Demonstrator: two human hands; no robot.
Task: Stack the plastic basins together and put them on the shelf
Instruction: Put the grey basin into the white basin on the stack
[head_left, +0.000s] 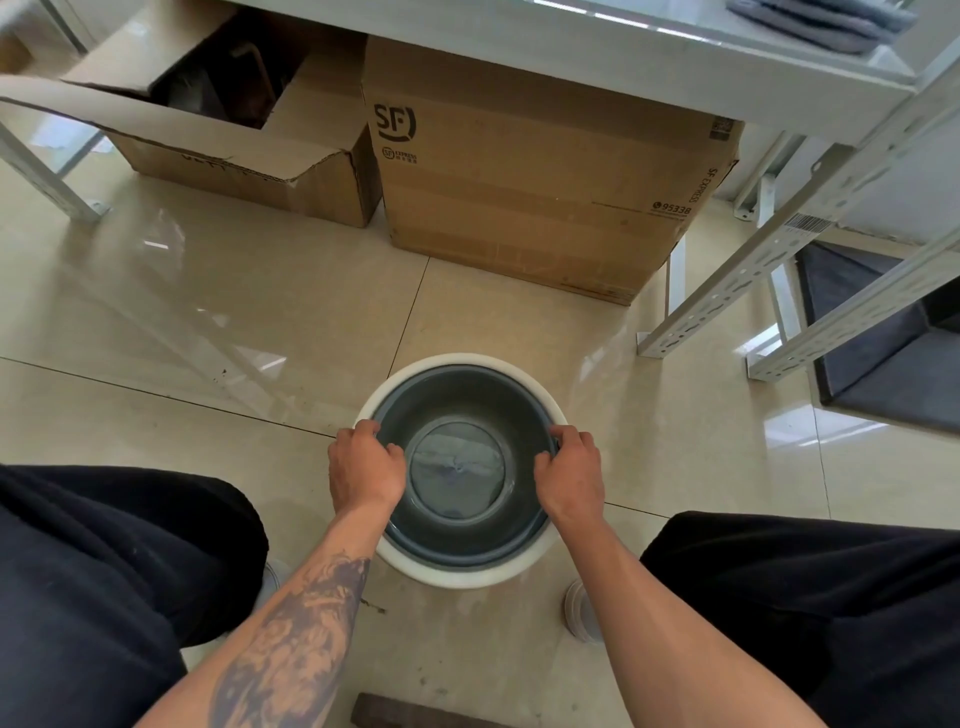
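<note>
The grey basin (457, 467), nested inside the white basin (462, 574) on the floor, is being gripped at its rim by the left hand (363, 470) and right hand (571, 478). Stacking appears done; beyond the basins, the shelf (649, 62) is being left for the lift.

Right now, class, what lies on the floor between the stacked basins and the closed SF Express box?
Nothing: in the head view, only bare glossy floor tile, crossed by a grout line, separates the white basin holding the grey basin from the SF Express box.
</note>
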